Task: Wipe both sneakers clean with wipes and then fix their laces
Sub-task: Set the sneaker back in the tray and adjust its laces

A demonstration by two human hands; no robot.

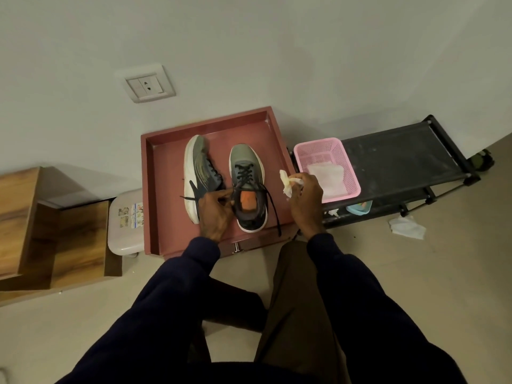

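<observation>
Lying at nine o'clock in the tray (146, 189), the tipped sneaker (196, 167) rests beside the upright sneaker (246, 162), whose loose lace (189, 199) the left hand (216, 214) pinches. At three o'clock the right hand (306, 198) clutches a crumpled wipe (286, 184) near the pink basket (352, 173) (spare wipes inside); wiping seems nearly done, lacing barely begun.

Home interior, corner of a room. Evidence: white switch-and-socket wall plate (148, 84) on a plain painted wall, black tube-frame shoe rack with fabric shelves (401, 152), brown wood-grain cabinet (41, 225), white plastic stool with stickers (124, 234), pink plastic mesh basket (350, 171), beige tiled floor (457, 273).
</observation>
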